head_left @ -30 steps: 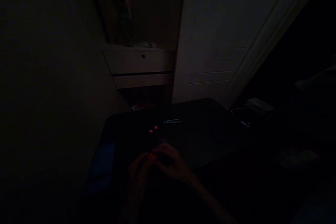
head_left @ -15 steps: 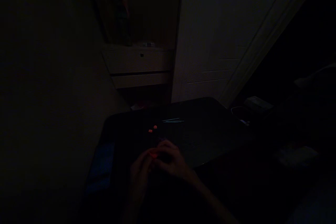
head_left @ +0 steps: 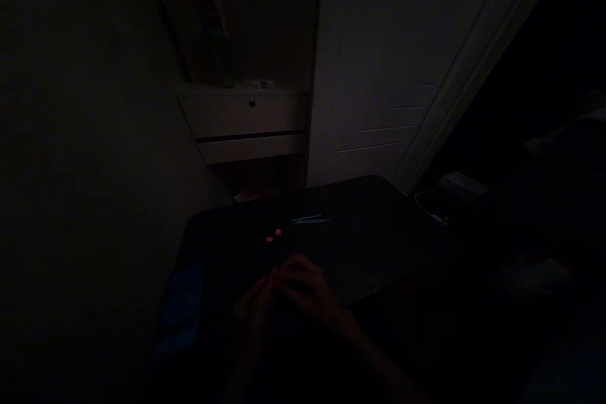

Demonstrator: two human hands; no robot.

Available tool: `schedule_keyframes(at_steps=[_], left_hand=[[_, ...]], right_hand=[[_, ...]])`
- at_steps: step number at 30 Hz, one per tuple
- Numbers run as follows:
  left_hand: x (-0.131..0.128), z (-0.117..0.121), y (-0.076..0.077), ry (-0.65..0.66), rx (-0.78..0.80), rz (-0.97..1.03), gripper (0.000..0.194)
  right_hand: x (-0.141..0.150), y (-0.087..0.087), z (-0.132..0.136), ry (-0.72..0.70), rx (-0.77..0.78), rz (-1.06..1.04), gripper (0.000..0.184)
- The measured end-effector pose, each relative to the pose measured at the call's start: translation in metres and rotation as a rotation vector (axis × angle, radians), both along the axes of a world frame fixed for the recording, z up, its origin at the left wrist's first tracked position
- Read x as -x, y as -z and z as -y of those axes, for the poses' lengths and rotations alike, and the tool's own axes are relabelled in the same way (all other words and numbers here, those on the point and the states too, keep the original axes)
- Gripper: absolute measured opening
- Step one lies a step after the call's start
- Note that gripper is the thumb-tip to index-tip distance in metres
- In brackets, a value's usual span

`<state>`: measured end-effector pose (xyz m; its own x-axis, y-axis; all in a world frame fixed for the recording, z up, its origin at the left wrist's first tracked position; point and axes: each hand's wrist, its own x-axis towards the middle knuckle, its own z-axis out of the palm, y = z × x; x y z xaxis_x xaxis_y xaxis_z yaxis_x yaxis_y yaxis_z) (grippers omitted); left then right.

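The room is very dark. My left hand and my right hand meet over the near part of a dark table. Between their fingertips is a small red piece, mostly covered by the fingers; its kind cannot be made out. Both hands are closed on it. Beyond them lie two small orange-red pieces, close together. A few thin pale sticks rest farther back on the tabletop. A faint dark purplish shape by my right fingertips is too dim to name.
A flat bluish rectangle lies along the table's left side. Behind the table stand a drawer unit and a pale panelled door. To the right are a pale box and a thin white cable.
My hands stay together around the red piece, which shows less between the fingers now. The fingers have shifted slightly. The whole view has drifted a little, and the loose pieces stay put.
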<state>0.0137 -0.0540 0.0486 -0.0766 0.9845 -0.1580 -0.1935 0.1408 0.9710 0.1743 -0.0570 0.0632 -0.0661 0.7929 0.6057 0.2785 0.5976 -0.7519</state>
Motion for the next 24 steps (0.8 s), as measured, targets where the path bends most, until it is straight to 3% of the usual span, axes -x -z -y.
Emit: schedule_keyframes(at_steps=[9, 16, 19, 24], left_hand=[[0.003, -0.004, -0.009, 0.069, 0.000, -0.041, 0.052], [0.010, -0.007, -0.006, 0.132, -0.032, -0.171, 0.043], [0.013, -0.008, -0.004, 0.121, -0.039, -0.216, 0.045], [0.008, -0.007, -0.014, 0.115, -0.074, -0.250, 0.049]], right_hand=[[-0.005, -0.005, 0.003, -0.031, 0.137, -0.092, 0.040], [-0.001, -0.004, 0.008, -0.025, 0.161, -0.014, 0.021], [0.001, -0.002, 0.009, 0.010, 0.136, 0.062, 0.021], [0.001, 0.000, 0.008, 0.041, 0.103, 0.193, 0.026]])
